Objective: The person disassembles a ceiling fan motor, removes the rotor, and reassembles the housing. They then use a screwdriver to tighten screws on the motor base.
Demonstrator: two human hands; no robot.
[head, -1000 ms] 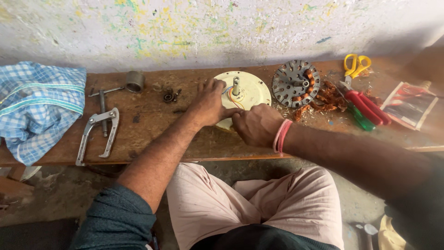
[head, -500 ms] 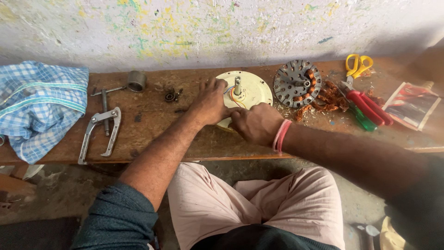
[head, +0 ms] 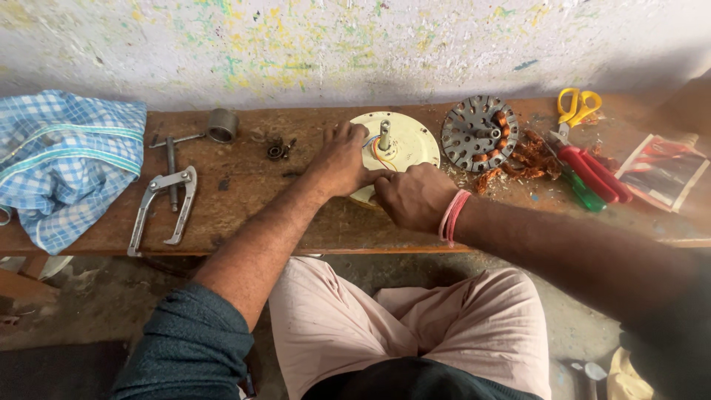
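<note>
Resting left hand: fingers spread flat on cream disc
Right hand: fingers curled together, touching disc's near edge
Disc: mid-bench, stator just right

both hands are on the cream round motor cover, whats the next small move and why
Probably keep the left hand pressing the cream round cover flat on the wooden bench while the right hand works at its near edge. Both hands meet there, the shaft stands upright, and coloured wires lie close to the fingers, so a slip could snag them.
</note>
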